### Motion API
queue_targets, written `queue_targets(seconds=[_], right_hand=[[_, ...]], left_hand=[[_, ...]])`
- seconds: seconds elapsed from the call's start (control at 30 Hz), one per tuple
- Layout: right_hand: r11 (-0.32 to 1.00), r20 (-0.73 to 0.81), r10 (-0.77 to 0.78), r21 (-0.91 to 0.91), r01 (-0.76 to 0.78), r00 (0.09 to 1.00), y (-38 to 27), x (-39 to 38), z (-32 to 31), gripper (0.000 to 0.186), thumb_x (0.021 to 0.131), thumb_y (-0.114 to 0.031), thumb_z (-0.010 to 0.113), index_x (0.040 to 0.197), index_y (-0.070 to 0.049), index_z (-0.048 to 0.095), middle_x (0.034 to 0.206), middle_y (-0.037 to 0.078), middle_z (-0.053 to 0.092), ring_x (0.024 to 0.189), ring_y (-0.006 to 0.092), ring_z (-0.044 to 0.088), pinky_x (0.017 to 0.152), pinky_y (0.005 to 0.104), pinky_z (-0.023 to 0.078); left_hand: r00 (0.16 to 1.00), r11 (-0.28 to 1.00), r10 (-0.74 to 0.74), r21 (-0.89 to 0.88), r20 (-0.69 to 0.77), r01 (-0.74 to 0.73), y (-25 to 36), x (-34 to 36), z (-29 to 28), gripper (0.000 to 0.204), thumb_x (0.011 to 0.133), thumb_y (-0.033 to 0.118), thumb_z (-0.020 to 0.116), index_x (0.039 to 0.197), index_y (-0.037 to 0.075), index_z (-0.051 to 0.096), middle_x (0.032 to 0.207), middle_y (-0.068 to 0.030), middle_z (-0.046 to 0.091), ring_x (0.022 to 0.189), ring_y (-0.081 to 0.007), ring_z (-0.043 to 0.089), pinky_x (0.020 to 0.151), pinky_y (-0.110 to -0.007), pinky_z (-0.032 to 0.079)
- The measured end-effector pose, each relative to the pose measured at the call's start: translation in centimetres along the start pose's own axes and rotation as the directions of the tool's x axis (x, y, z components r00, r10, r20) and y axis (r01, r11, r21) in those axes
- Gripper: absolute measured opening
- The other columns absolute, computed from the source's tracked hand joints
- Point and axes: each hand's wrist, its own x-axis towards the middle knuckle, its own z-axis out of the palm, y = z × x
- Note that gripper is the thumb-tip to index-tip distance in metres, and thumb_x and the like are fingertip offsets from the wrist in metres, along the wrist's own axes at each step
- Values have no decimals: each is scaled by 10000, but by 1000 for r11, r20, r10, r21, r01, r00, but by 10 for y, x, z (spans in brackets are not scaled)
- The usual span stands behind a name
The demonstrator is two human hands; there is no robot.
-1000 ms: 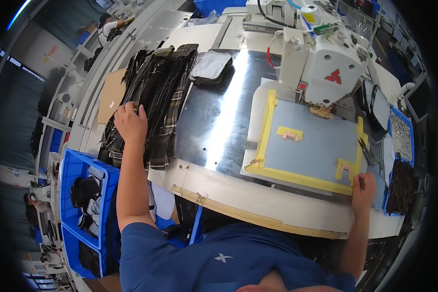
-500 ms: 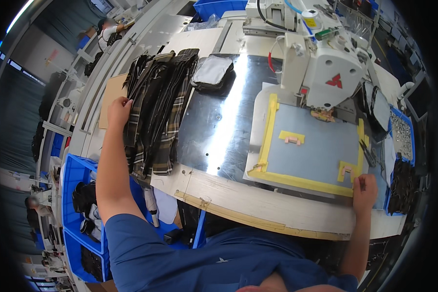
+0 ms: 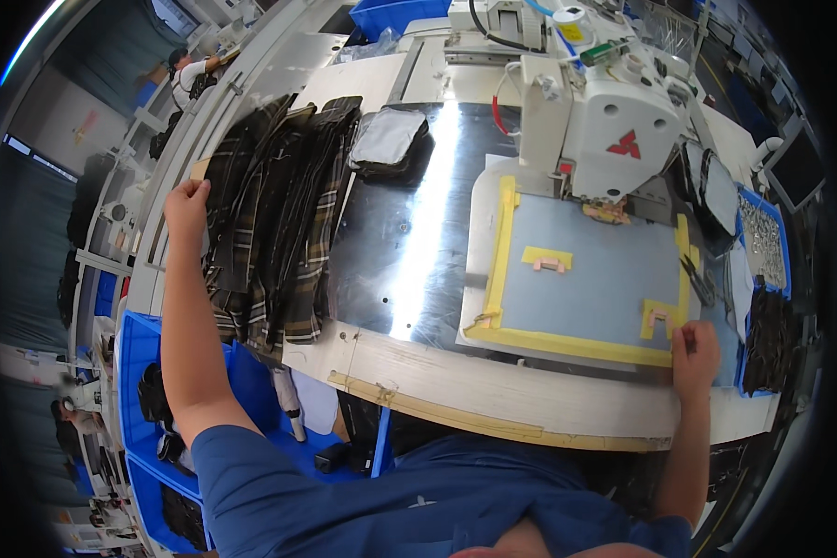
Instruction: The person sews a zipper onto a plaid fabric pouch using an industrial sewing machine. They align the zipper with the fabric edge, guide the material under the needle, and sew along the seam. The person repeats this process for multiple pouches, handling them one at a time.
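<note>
Your left grip (image 3: 186, 206) is pinched on the left edge of the plaid cloth pieces (image 3: 286, 219), which lie layered on the counter (image 3: 428, 379), well left of the sewing machine (image 3: 600, 112). Your right grip (image 3: 696, 358) rests beside the near right corner of the yellow-taped panel (image 3: 595, 279); whether it is closed on anything, you cannot tell.

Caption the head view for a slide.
Left hand at the plaid fabric pile's edge, right hand beside a yellow-taped plate.

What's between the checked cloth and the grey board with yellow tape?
In the head view: a shiny metal surface, then a white margin beside the board. A pale-topped stack sits farther back.
</note>
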Motion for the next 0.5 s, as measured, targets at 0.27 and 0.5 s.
queue_targets(seconds=[0.27,0.5], right_hand=[[916,219,-52,399,-41,974,-74,13,9,92,964,-37,727,899,0,673,784,51,604,707,137,573,661,306,472],[252,723,-547,622,-741,422,-159,30,18,870,1125,-695,316,1275,78,685,1079,166,766,892,212,764,746,326,594]], left_hand=[[883,783,469,-460,-5,-419,212,-85,-15,189,1110,172,658,1053,-8,665,830,50,553,800,-45,467,698,-230,379],[672,537,719,-756,178,-375,334,-188,21,72,1046,88,707,1032,23,680,789,-80,650,687,-142,585,652,-286,493]])
